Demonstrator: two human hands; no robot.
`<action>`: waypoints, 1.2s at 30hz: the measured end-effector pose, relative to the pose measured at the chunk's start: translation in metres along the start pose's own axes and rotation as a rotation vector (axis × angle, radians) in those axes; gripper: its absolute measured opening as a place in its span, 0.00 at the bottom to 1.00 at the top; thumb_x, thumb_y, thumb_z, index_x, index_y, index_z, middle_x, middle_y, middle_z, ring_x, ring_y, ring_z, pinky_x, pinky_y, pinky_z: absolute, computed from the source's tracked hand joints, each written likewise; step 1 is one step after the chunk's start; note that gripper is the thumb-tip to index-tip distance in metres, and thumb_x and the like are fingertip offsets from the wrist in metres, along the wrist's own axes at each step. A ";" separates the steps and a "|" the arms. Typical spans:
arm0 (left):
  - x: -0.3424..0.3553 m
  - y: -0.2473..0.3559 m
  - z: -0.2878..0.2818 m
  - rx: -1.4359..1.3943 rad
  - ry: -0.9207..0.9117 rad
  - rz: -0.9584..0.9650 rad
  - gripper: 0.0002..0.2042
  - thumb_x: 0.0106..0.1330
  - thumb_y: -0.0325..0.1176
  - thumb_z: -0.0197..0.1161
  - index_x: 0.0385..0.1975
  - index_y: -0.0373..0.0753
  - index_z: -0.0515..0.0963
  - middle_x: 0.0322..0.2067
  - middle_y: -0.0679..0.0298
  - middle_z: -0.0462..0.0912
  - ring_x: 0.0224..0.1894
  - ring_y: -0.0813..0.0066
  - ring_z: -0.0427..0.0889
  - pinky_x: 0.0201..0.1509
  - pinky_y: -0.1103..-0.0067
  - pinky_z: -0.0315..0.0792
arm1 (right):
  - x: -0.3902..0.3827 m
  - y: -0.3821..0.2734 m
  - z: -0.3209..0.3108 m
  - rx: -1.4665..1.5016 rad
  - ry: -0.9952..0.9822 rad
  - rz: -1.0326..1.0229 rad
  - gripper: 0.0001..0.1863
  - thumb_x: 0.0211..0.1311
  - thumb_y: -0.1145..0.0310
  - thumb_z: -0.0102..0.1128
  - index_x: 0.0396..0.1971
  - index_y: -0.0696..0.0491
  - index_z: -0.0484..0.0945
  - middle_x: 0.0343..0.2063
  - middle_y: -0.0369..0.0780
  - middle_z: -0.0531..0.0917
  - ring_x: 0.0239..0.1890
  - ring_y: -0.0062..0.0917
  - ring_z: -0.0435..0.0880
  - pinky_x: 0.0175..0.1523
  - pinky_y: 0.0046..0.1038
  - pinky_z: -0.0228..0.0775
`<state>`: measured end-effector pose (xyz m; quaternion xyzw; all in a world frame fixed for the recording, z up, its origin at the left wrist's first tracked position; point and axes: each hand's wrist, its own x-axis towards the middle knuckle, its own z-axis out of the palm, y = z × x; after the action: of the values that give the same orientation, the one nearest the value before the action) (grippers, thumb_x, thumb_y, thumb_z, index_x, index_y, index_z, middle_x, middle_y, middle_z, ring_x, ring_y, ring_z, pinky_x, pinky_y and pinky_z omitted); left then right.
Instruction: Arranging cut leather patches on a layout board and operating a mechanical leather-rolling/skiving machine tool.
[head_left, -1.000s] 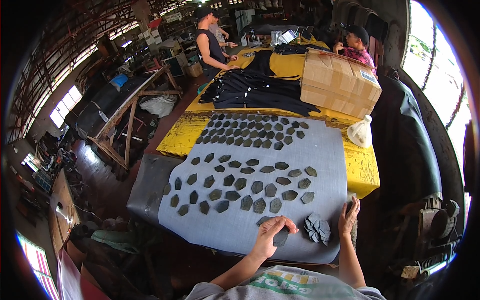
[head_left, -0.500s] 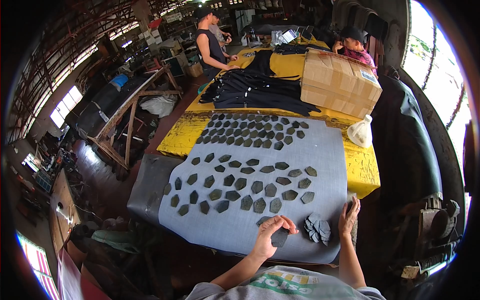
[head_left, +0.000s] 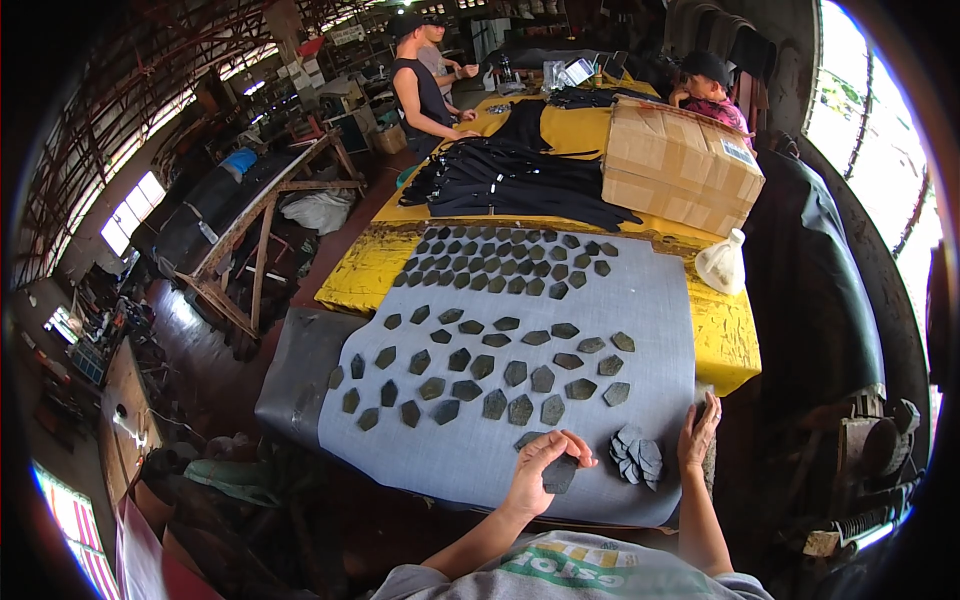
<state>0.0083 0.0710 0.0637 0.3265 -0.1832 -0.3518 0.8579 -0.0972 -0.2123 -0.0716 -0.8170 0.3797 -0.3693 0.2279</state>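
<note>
My left hand (head_left: 540,475) pinches a dark pentagonal piece (head_left: 560,480) above the grey-blue sheet (head_left: 650,320), near its front edge; another piece lies partly hidden just behind it. My right hand (head_left: 697,430) rests at the sheet's right edge, fingers extended, beside a loose pile of similar pieces (head_left: 637,460). Many dark pentagons (head_left: 515,373) lie spread over the sheet, closely grouped at the far end and more widely spaced nearer me.
The yellow table (head_left: 730,330) carries a cardboard box (head_left: 670,160), black strips (head_left: 500,180) and a white jug (head_left: 718,262). Co-workers stand at the back left (head_left: 415,95) and right (head_left: 710,105). A wooden-framed bench (head_left: 262,215) is left; a dark draped roll (head_left: 820,280) is right.
My hands stay almost still. The co-worker at the far left of the table has raised a hand, and the one on the right has dipped their head slightly.
</note>
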 end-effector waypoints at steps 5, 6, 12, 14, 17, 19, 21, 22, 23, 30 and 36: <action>0.000 0.000 0.001 -0.013 0.019 -0.001 0.13 0.69 0.36 0.49 0.26 0.36 0.73 0.31 0.57 0.76 0.35 0.66 0.77 0.47 0.62 0.74 | 0.000 0.002 0.001 -0.007 -0.007 0.000 0.23 0.65 0.70 0.47 0.59 0.57 0.60 0.58 0.51 0.62 0.64 0.44 0.56 0.67 0.40 0.48; 0.000 0.000 0.001 -0.008 0.013 -0.007 0.13 0.69 0.36 0.49 0.26 0.36 0.73 0.31 0.57 0.76 0.35 0.66 0.77 0.47 0.62 0.74 | 0.000 0.003 0.001 -0.003 -0.003 -0.003 0.23 0.64 0.70 0.47 0.58 0.57 0.60 0.58 0.51 0.63 0.64 0.44 0.56 0.67 0.39 0.48; 0.001 -0.001 0.000 -0.101 -0.050 -0.004 0.10 0.68 0.31 0.49 0.29 0.33 0.75 0.34 0.57 0.77 0.36 0.71 0.77 0.49 0.67 0.73 | 0.000 0.003 0.001 -0.002 0.002 -0.020 0.22 0.64 0.71 0.47 0.58 0.58 0.61 0.57 0.51 0.63 0.64 0.44 0.57 0.67 0.39 0.48; 0.001 -0.001 0.000 -0.111 -0.057 0.007 0.11 0.68 0.31 0.49 0.29 0.33 0.75 0.34 0.57 0.77 0.36 0.71 0.78 0.49 0.67 0.74 | 0.000 0.002 0.001 0.003 0.003 -0.014 0.22 0.64 0.71 0.47 0.58 0.58 0.61 0.57 0.51 0.63 0.64 0.44 0.57 0.67 0.39 0.48; 0.001 -0.001 0.000 -0.110 -0.056 -0.010 0.11 0.68 0.31 0.49 0.29 0.33 0.76 0.33 0.58 0.77 0.36 0.71 0.77 0.49 0.67 0.74 | 0.000 0.000 0.000 0.002 0.003 -0.009 0.22 0.64 0.71 0.47 0.58 0.58 0.61 0.57 0.51 0.63 0.64 0.44 0.57 0.67 0.39 0.48; 0.001 -0.001 -0.001 -0.102 -0.071 -0.015 0.11 0.68 0.31 0.49 0.29 0.32 0.76 0.34 0.58 0.77 0.36 0.71 0.77 0.49 0.67 0.74 | 0.000 -0.001 0.000 -0.006 -0.010 -0.012 0.22 0.64 0.71 0.47 0.58 0.58 0.61 0.58 0.52 0.63 0.64 0.44 0.57 0.67 0.39 0.48; 0.001 -0.002 -0.001 -0.098 -0.081 -0.008 0.11 0.68 0.31 0.49 0.29 0.32 0.76 0.34 0.58 0.77 0.36 0.71 0.77 0.49 0.67 0.74 | 0.000 -0.001 0.000 0.002 0.001 -0.002 0.22 0.64 0.71 0.47 0.58 0.58 0.61 0.58 0.52 0.63 0.64 0.44 0.57 0.67 0.40 0.48; 0.001 -0.003 -0.001 -0.099 -0.088 0.001 0.11 0.68 0.31 0.49 0.29 0.32 0.76 0.34 0.58 0.77 0.36 0.71 0.77 0.49 0.67 0.74 | 0.000 0.000 0.000 -0.001 -0.010 -0.006 0.22 0.64 0.71 0.47 0.58 0.58 0.61 0.58 0.52 0.63 0.64 0.44 0.57 0.67 0.40 0.48; 0.002 -0.003 -0.001 -0.104 -0.091 0.021 0.11 0.68 0.31 0.49 0.29 0.32 0.76 0.34 0.58 0.77 0.36 0.71 0.77 0.49 0.67 0.74 | 0.000 0.000 0.000 0.005 -0.001 0.004 0.22 0.64 0.71 0.47 0.58 0.58 0.61 0.58 0.52 0.63 0.64 0.44 0.57 0.67 0.40 0.48; 0.001 -0.003 -0.002 -0.113 -0.102 0.009 0.11 0.68 0.31 0.49 0.29 0.32 0.76 0.35 0.57 0.77 0.36 0.71 0.77 0.49 0.67 0.74 | 0.000 0.002 0.001 -0.010 -0.005 -0.004 0.22 0.65 0.70 0.47 0.58 0.57 0.61 0.58 0.52 0.63 0.64 0.44 0.56 0.67 0.39 0.48; 0.001 -0.003 -0.005 -0.115 -0.085 -0.010 0.11 0.68 0.32 0.50 0.25 0.34 0.73 0.35 0.56 0.77 0.37 0.70 0.77 0.49 0.67 0.74 | 0.001 0.001 0.000 0.001 -0.010 0.011 0.21 0.66 0.70 0.46 0.58 0.57 0.61 0.58 0.51 0.63 0.64 0.43 0.57 0.67 0.39 0.48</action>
<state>0.0099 0.0707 0.0579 0.2622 -0.1975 -0.3796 0.8650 -0.0973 -0.2133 -0.0722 -0.8166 0.3829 -0.3643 0.2320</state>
